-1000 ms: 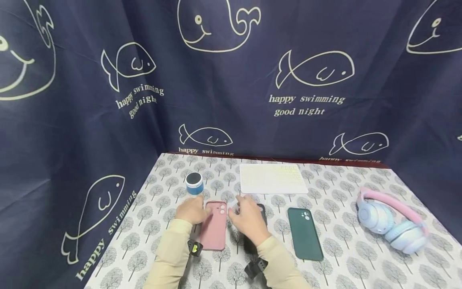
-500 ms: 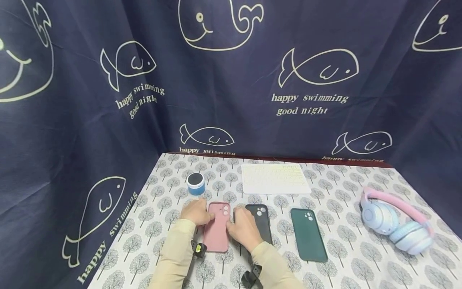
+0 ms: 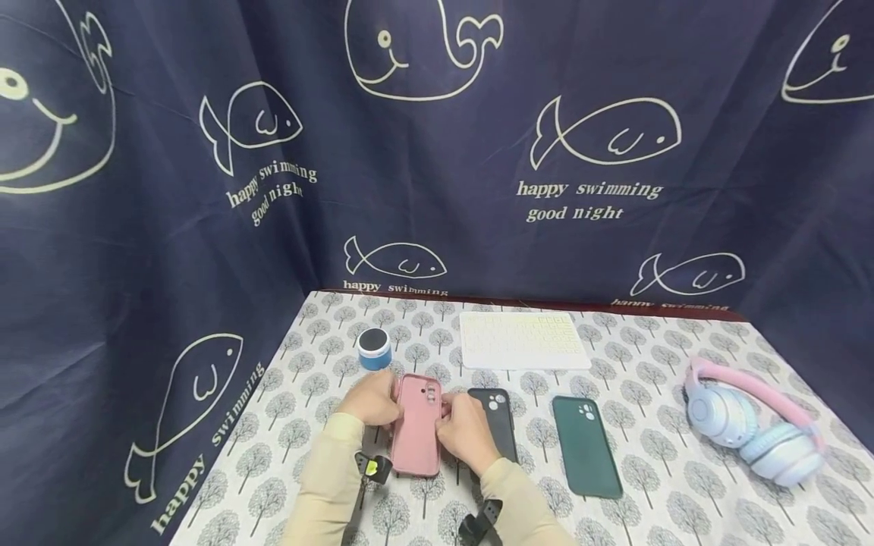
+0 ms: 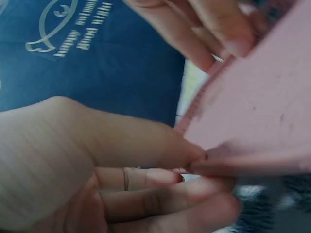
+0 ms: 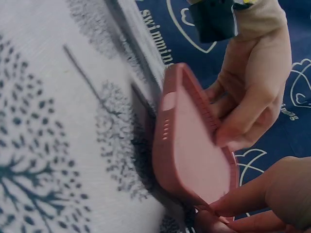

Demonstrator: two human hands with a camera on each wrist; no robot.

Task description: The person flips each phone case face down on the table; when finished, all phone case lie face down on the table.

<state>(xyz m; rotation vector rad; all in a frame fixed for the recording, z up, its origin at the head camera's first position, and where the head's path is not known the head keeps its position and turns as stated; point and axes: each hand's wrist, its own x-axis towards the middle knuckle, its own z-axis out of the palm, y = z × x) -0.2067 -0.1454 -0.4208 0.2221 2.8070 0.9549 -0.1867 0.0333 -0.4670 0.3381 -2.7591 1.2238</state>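
Observation:
A pink phone case (image 3: 418, 428) with camera holes at its upper right is held between my two hands. My left hand (image 3: 372, 400) pinches its left edge; the left wrist view shows the thumb (image 4: 146, 145) over the rim and curled fingers beneath. On the opposite edge, my right hand (image 3: 468, 431) pinches the rim between thumb and fingers. In the right wrist view the case (image 5: 201, 145) is tilted, its hollow inside and slotted bottom end showing. A black phone case (image 3: 501, 425) lies just right of my right hand, partly covered by it.
A green phone case (image 3: 587, 447) lies farther right, with pink and blue headphones (image 3: 751, 421) beyond it. Behind are a white keyboard (image 3: 524, 341) and a small blue round speaker (image 3: 375, 351). A dark fish-print curtain (image 3: 478, 250) hangs behind the table (image 3: 307, 409).
My right hand has moved down from over the black case onto the pink case's right edge. My left hand has closed on its left edge, and the pink case has shifted and tilted slightly.

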